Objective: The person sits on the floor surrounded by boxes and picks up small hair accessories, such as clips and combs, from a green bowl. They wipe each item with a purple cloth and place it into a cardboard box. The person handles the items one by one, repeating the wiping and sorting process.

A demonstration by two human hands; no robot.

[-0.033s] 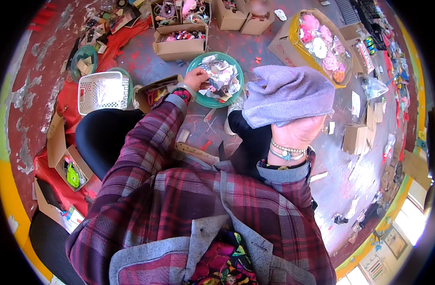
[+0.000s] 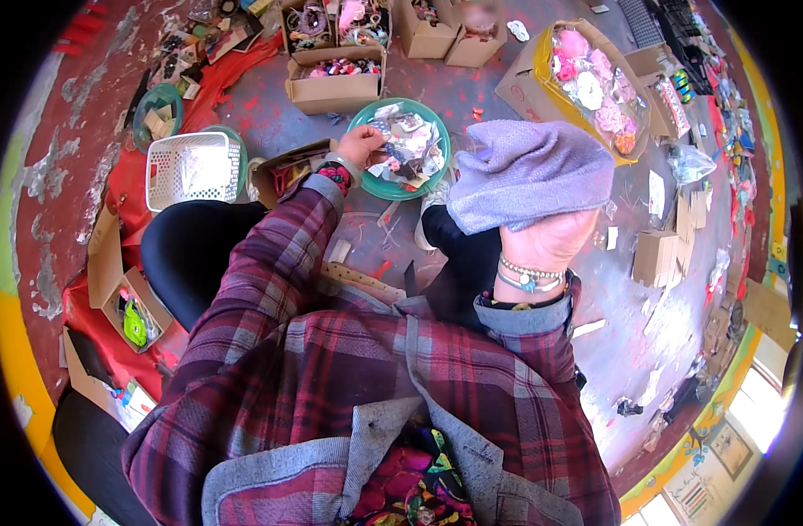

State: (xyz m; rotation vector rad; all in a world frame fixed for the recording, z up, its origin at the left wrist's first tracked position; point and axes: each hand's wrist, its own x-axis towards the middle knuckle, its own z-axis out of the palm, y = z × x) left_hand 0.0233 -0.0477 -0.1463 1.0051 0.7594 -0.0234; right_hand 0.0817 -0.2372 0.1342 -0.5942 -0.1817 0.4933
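Observation:
A lilac towel-like cloth (image 2: pixel 531 180) is bunched over my right hand (image 2: pixel 555 241), which holds it up in front of me. The cloth covers the fingers of that hand. Over the left rim of a green plastic basin (image 2: pixel 443 167) reaches my left hand (image 2: pixel 360 147), fingers bent and pinched together at the edge of the contents. What sits between those fingertips is too small to make out. Small cards and little packets (image 2: pixel 412 140) fill the basin in a loose heap.
Cardboard boxes of trinkets (image 2: pixel 336 88) stand beyond the basin. A yellow-taped carton (image 2: pixel 528 74) of pink and white flowers is at the far right. Left of my left arm are a white plastic basket (image 2: pixel 189 188) and a smaller green basin (image 2: pixel 147 110). Flattened cardboard (image 2: pixel 660 254) lies on the right.

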